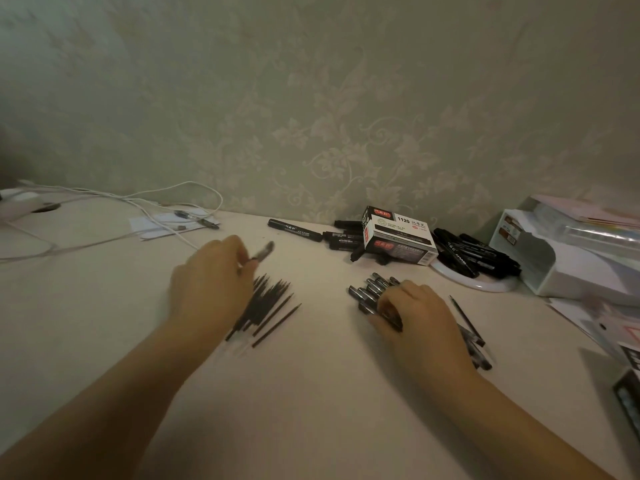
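Now, left grip: the left grip (211, 285) hovers over the bench, fingers curled, pinching a small dark piece (262, 252) at the fingertips.
Dark piece: short and rod-like, too blurred to tell which part of a pen it is; it sticks out up and to the right, clear of the bench.
Refills: a fanned heap of thin black refills (272, 304) lies right under and beside the left grip, tips pointing away from the person.
Right grip: the right grip (419, 317) lies on a heap of pens (372, 289), fingers bent over them, thumb and fingers closed on one pen of the heap.
Pens: clear-bodied with grey ends, lying side by side; more of them show from under the wrist at the near right.
Single refill: one refill (465, 317) lies alone just right of the right grip.
Bench: pale bench (311, 393), both forearms stretched over it.
Marker box: a black-and-white box (398, 237) marked 1120 stands at the wall, behind the pens.
Markers: black markers (294, 230) lie loose left of the box; others are piled on a white plate (474, 284) to its right.
Organiser: a white desk organiser (554, 265) stands at the far right.
Cables: white cables (156, 202) loop across the far left, over some papers (156, 226).
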`<state>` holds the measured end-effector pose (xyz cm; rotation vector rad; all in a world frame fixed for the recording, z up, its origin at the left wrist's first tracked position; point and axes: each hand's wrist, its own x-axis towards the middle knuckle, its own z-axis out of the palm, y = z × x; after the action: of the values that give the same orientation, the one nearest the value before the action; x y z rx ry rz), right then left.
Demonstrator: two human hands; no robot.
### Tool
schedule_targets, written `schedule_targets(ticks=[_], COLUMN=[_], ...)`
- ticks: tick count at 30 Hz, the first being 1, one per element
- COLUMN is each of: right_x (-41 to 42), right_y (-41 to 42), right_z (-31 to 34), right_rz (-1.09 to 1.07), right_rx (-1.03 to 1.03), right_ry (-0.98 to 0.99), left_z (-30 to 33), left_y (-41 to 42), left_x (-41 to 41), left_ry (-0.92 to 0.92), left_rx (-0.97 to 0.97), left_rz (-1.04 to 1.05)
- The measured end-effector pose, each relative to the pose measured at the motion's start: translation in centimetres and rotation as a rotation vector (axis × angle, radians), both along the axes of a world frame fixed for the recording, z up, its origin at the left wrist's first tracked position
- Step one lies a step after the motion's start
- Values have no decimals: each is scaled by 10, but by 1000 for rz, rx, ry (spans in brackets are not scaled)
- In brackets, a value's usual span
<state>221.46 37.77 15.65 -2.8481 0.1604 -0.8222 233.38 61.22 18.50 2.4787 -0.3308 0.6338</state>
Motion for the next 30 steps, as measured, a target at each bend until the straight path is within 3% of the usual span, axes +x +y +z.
schedule_targets(ticks=[5,9,15,18,20,21,24,30], right_x=[-1,-1,-1,-1,0,0,0,3], right_y=[2,4,6,7,8,9,14,22], right_z=[0,2,2,8,13,15,21,24], right_rz=[-60,-95,-96,-62,-6,28,74,271], right_rx=[-30,-80,-101,-48,55,136,472,1162], right_ry=[86,104,131,66,17,0,-41,102], left_z=[-7,-15,-13,-4,4,7,-1,-14], left_y=[24,24,23,14,-3,-14,-45,-64], left_x=[24,28,27,16,-2,-14,-47,-67], left_ry=[273,355,360,134,33,79,398,780], left_rx=[132,167,201,108,-106,-221,-502,-724], left_rz=[160,154,166,92,-103,-210,-499,-767])
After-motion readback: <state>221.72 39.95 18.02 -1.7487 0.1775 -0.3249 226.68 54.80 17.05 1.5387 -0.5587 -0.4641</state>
